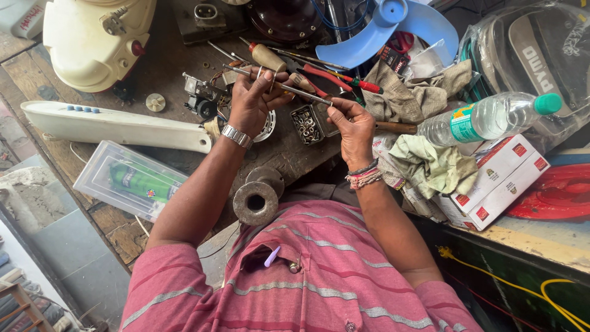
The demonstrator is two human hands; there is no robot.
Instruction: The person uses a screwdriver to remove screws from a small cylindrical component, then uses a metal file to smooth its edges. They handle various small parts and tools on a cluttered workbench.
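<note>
Blue fan blade (393,27), green-capped bottle (491,117)

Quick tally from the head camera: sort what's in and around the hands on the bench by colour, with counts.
Metal grey: 3 - thin steel rod held by left hand and right hand; small tin of screws; heavy round metal spool.
Red: 1 - red-handled pliers.
Blue: 1 - blue plastic fan blade.
Clear: 1 - clear plastic water bottle with green cap.
Total: 6
</note>
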